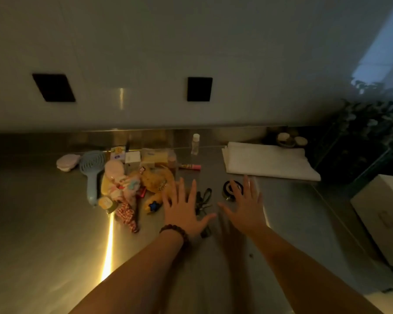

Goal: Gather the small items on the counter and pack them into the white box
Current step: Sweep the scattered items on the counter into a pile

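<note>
Head view looked down on a brushed-steel bench [43, 223], smooth and glossy, with a bright streak of warm light along it. By my reading the task stood at its very start: nothing packed, both hands spread above the clutter as if about to sweep it together.

At the right edge sat the white box [381, 218], a plain rectangular carton, well apart from the pile; whether it was lidded I could not tell. Behind the hands lay a folded white cloth [268, 162], soft and flat.

Left hand [183, 209], with a dark beaded bracelet [175, 230] at the wrist, and right hand [245, 207] were both released, fingers straight and splayed, grasping nothing. Between them lay a bunch of dark keys [203, 200], metal and stiff; just past the right fingers was a round black tape roll [230, 189].

Leftward lay the heap: a yellow plush toy [156, 181], soft; a pale blue plastic hairbrush [92, 171] with a vented head; a pink rounded case [67, 162]; small cartons [132, 157]; a checked fabric scrunchie [126, 214]; a clear little bottle [195, 143] standing upright; a pink tube [190, 166].

Next move, I judged, called for closing on the nearest small hard items, keys or tape, then carrying them rightward to the box.
</note>
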### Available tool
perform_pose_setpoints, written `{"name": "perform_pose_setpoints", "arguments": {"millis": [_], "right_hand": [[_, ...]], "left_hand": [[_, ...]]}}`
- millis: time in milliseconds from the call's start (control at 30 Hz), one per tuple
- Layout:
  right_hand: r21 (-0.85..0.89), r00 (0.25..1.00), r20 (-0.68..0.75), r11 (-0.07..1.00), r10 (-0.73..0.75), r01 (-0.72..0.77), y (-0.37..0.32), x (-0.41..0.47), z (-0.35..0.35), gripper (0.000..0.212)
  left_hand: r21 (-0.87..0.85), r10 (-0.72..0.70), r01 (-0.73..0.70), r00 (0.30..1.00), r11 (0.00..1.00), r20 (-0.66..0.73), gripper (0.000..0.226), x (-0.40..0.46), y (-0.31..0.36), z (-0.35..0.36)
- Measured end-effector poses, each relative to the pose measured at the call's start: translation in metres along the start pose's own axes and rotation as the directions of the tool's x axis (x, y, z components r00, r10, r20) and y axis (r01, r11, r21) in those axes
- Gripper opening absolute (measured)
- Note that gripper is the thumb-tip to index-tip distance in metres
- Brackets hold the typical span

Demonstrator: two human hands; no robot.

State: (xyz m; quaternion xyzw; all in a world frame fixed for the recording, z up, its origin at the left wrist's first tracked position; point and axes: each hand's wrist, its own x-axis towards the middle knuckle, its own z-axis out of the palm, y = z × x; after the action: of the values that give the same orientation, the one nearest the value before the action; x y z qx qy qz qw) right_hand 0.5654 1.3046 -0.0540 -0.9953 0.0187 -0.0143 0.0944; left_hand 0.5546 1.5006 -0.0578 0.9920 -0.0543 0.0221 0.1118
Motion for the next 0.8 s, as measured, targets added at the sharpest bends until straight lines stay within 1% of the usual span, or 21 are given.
{"name": "perform_pose_setpoints", "arguments": {"millis": [67,167,267,333,400,533,667,800], "right_hand": [[0.014,0.996,0.071,0.999,-0.05,0.049,0.026,0.009,0.009,0.091],[0.015,0.982,0.165,0.996,-0.092,0.091,0.051,0.026,0.02,0.094],[0.013,0.946,0.262,0.98,-0.193,0.196,0.057,0.043,0.033,0.093],[0.008,0.921,0.293,0.964,-0.256,0.265,0.055,0.051,0.044,0.095],[0.009,0.91,0.287,0.951,-0.298,0.309,0.048,0.062,0.053,0.09],[0.049,0.884,0.275,0.924,-0.378,0.379,0.026,0.088,0.062,0.076],[0.096,0.87,0.235,0.901,-0.433,0.422,0.006,0.117,0.07,0.078],[0.1,0.864,0.2,0.887,-0.462,0.451,-0.013,0.145,0.076,0.071]], "left_hand": [[0.063,-0.076,0.074,0.997,0.995,0.018,0.105,0.002,0.018,0.011],[0.089,-0.167,0.162,0.985,0.983,0.053,0.106,0.005,0.034,0.025],[0.138,-0.234,0.224,0.97,0.965,0.059,0.103,0.01,0.035,0.034],[0.176,-0.275,0.264,0.961,0.948,0.041,0.098,0.012,0.033,0.039],[0.197,-0.29,0.281,0.957,0.939,0.018,0.091,0.017,0.028,0.044],[0.188,-0.322,0.318,0.947,0.929,-0.008,0.079,0.037,0.014,0.048],[0.205,-0.311,0.308,0.95,0.929,-0.018,0.07,0.062,-0.001,0.052],[0.195,-0.32,0.32,0.947,0.927,-0.032,0.069,0.091,-0.006,0.06]]}}
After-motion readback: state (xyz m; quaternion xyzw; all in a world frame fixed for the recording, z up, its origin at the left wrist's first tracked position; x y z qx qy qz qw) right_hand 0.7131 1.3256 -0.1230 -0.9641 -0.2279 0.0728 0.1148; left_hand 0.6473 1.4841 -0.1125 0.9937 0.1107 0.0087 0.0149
